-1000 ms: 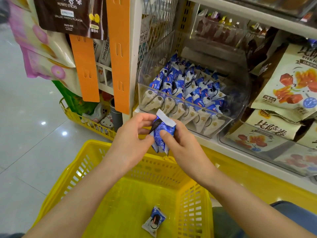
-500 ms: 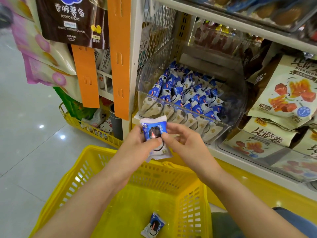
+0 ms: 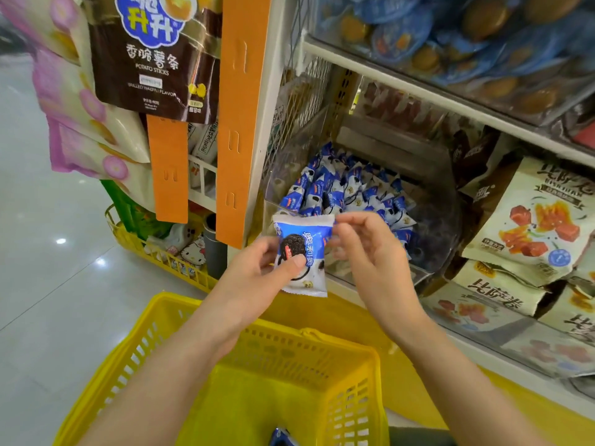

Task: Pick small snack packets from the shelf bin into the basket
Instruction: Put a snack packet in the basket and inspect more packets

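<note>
Snack packet [image 3: 302, 255]: it is up in the air, in front of the shelf bin [image 3: 444, 220] and above the basket [image 3: 154, 349].
Left hand [image 3: 257, 275]: it holds the packet. The thumb is pressed on the front, over the cookie picture, and the other fingers [image 3: 269, 252] are curled behind it. This is a pinch.
Right hand [image 3: 370, 252]: its fingers are loosely bent, with the tips right at the top right corner of the packet. I cannot tell if they pinch that corner or only sit beside it.
Which way it lies: the packet stands up tall. Its long side runs up and down, with the flat top edge above the left fingers and the bottom edge below them. It leans a little.
Nearer hand: the left one, since the packet sits in its fingers.
Basket from the fingers: down below them and a bit toward the person. Another packet [image 3: 283, 439] lies at the bottom.
Bin from the fingers: just behind and to the right, full of blue packets.
Next move, my guess: the left fingers go down and let go.
</note>
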Demonstrator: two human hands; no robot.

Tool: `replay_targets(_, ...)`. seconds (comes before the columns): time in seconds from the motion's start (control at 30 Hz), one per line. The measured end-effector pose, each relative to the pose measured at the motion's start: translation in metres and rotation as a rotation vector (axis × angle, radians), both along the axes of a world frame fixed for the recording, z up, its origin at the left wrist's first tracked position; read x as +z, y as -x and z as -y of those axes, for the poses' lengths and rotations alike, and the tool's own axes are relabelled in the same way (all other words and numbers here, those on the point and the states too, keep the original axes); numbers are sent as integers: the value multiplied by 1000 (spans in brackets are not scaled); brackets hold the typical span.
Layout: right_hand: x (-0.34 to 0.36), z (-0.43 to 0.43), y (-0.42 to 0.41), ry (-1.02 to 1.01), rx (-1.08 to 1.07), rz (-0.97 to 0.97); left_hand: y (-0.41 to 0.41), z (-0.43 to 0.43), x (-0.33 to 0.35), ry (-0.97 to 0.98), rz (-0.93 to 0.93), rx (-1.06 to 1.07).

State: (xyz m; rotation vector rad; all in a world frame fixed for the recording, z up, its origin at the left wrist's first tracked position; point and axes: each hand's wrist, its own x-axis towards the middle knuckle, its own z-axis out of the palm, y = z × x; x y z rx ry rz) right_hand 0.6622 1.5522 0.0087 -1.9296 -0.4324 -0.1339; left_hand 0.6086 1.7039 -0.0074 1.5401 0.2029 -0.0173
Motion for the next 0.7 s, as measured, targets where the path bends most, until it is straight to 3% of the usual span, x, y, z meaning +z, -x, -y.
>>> replay_targets(0.17,14,11,-76,360,-202,89,-9,4,3,49,4,67)
replay_targets(0.37,2,18,-134,851,-303,-176,-18,2,6,84,-6,76)
replay_targets(0.6,11,10,-143,1129,-321,-227,-23,-3,8,117,-10,106)
replay_targets(0.7,13,8,-142,1159,-317,-271,-24,-2,9,149,-12,117)
